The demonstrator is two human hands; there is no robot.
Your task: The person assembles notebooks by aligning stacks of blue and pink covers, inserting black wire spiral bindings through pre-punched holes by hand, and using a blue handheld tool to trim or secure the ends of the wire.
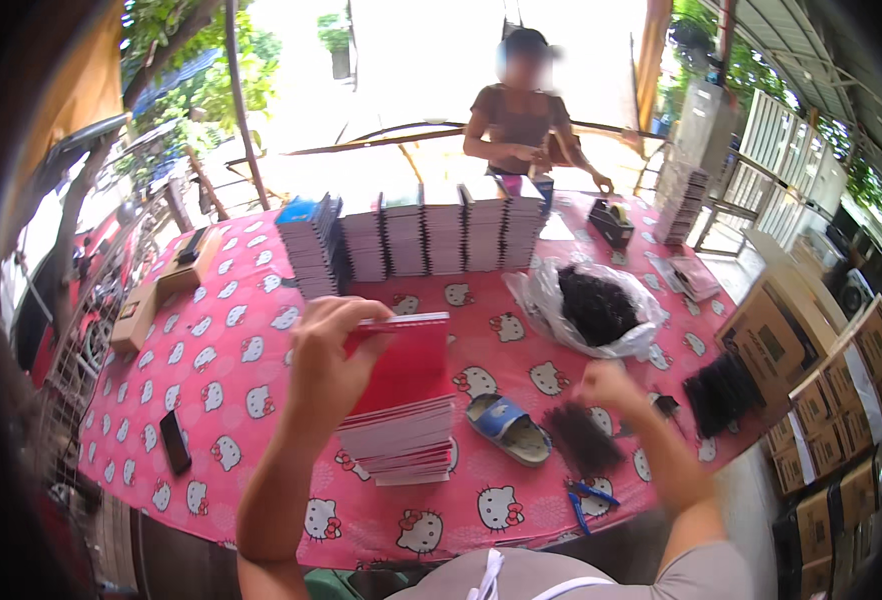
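Note:
My left hand (341,345) pinches the upper left edge of a red-covered booklet (416,360), tilted up with a row of small holes along its top edge. Beneath it stands a stack of booklets (396,445) with white page edges. My right hand (611,388) is closed in a fist beyond a dark, blurred bundle (586,440) of thin black pieces; whatever is between its fingers is too small to make out. Left of that bundle lies a blue slide sandal (511,428). Blue-handled pliers (591,502) rest at the near edge.
Tall booklet stacks (431,235) line the far side. A white plastic bag (541,300) holds black pieces. A tape dispenser (611,222) stands near a person (521,125) across the table. A phone (175,443) lies left; cardboard boxes (786,320) stand right.

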